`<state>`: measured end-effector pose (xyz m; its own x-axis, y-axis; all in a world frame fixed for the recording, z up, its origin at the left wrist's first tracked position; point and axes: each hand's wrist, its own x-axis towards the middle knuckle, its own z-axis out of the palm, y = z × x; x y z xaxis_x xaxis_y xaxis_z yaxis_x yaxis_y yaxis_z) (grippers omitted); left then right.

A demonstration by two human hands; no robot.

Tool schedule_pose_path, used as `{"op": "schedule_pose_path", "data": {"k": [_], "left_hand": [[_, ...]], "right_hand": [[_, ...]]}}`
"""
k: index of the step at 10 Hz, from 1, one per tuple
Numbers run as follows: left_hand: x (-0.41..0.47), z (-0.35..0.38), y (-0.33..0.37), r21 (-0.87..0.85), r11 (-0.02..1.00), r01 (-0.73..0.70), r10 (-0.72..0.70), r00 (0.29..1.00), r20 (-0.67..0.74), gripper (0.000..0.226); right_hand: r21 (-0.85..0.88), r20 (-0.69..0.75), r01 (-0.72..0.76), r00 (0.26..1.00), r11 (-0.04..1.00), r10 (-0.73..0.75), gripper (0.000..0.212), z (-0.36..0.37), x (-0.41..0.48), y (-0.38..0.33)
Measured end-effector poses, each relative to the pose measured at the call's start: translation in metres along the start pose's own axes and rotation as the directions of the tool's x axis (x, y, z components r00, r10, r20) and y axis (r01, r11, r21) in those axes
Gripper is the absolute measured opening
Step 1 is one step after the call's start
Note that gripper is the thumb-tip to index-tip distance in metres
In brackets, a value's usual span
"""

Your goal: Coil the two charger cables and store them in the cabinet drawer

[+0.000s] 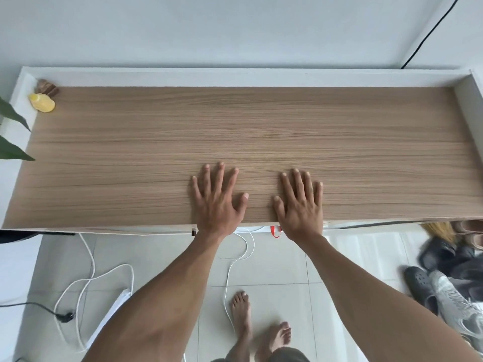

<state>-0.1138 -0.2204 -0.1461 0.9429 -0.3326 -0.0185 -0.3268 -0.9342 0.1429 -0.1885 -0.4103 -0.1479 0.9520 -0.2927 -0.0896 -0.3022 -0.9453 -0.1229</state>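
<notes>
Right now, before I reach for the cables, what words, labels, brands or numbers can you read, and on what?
No text can be read anywhere in view.
Yellow item on the cabinet top: no label visible.
Red strap under its front edge: too small to tell.
Grey sneaker on the floor: no legible brand.

Nothing readable here, honestly. The little yellow bottle [41, 101] way over at 10 o'clock on the worktop [235, 126] is too small and blurry to make out a label. The red tag [275, 232] at the front edge around 6 o'clock shows no lettering I can read. Same with the grey sneaker [456, 307] on the floor at 4 o'clock.
</notes>
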Motion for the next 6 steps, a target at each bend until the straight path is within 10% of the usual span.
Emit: {"op": "schedule_pose_path", "data": {"k": [4, 6], "left_hand": [[0.001, -0.006, 0.002, 0.032, 0.999, 0.012, -0.014, 0.999, 0.044, 0.065], [0.000, -0.007, 0.001, 0.026, 0.999, 0.018, -0.019, 1.000, 0.005, 0.064]], "right_hand": [[0.000, 0.104, -0.012, 0.994, 1.000, 0.012, 0.062, -0.006, -0.001, -0.002], [0.647, 0.064, -0.023, 0.998, 0.762, -0.023, 0.056, -0.084, -0.004, 0.000]]}}
